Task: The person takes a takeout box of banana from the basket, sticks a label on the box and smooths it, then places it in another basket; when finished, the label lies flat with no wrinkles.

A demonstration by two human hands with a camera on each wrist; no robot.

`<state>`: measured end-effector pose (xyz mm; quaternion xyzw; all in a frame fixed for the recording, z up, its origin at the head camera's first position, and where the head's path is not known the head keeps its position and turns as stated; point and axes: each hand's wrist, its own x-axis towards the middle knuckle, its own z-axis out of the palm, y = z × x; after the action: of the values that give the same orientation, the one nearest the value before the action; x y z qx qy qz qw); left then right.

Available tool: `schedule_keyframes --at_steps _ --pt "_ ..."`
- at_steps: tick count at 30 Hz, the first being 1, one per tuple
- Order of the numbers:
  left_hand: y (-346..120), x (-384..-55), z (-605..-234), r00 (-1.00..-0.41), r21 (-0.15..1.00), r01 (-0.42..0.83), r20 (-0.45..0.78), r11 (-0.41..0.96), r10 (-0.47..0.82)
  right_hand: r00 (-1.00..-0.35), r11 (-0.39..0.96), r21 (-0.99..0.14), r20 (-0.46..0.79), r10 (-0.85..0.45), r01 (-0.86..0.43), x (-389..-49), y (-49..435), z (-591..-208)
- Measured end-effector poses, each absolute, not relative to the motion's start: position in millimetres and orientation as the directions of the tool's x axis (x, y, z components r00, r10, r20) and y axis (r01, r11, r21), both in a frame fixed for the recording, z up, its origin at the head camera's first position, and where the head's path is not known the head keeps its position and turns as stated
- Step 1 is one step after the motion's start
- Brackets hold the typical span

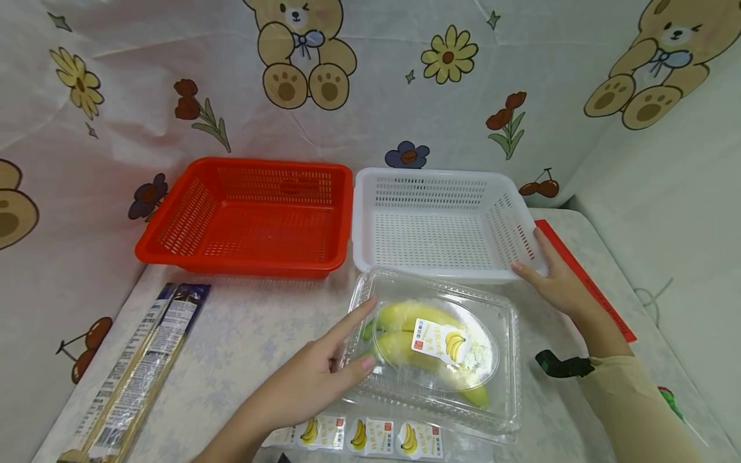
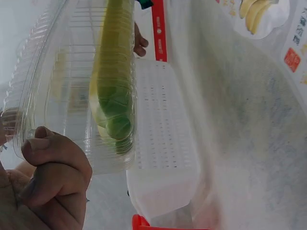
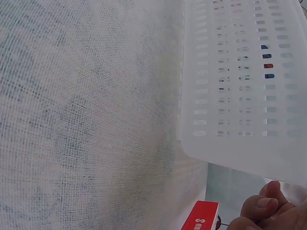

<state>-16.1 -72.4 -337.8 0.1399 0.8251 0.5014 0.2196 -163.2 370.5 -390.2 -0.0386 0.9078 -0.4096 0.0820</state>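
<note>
My left hand (image 1: 307, 379) grips the left edge of a clear plastic clamshell box (image 1: 503, 360). Its thumb and index finger lie over the lid, while curled fingers (image 2: 60, 167) show against the box's edge in the left wrist view. Inside the box are yellow-green bananas (image 1: 399, 347), and a white banana label (image 1: 425, 337) sits on the lid. The box is tilted, its far edge close to the front of the white basket (image 1: 440, 273). At that basket's front right corner, my right hand (image 1: 558, 280) holds the rim; its curled fingers (image 3: 261, 208) appear below the corner in the right wrist view.
Left of the white basket stands a red basket (image 1: 260, 267). A sheet of banana labels (image 1: 370, 437) lies under the box's near side. Two long packets (image 1: 145, 366) lie at left, and a long red box (image 1: 585, 280) at right. A patterned cloth (image 1: 376, 122) hangs behind.
</note>
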Motion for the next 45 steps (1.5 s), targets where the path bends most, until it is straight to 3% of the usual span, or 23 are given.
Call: schedule_keyframes --at_steps 9,22,45 --pt "-72 -37 -319 -0.895 0.927 0.073 -0.103 0.369 0.435 -0.983 0.684 -0.729 -0.140 -0.121 0.019 -163 371 -390" --pt "-52 -100 -312 -0.928 0.960 0.147 0.051 0.238 0.369 -0.980 0.694 -0.718 -0.167 -0.105 0.047 -163 372 -386" --pt "-8 -185 -329 -0.970 0.957 0.037 -0.036 0.287 0.242 -0.984 0.674 -0.736 -0.159 -0.081 0.063 -162 371 -389"
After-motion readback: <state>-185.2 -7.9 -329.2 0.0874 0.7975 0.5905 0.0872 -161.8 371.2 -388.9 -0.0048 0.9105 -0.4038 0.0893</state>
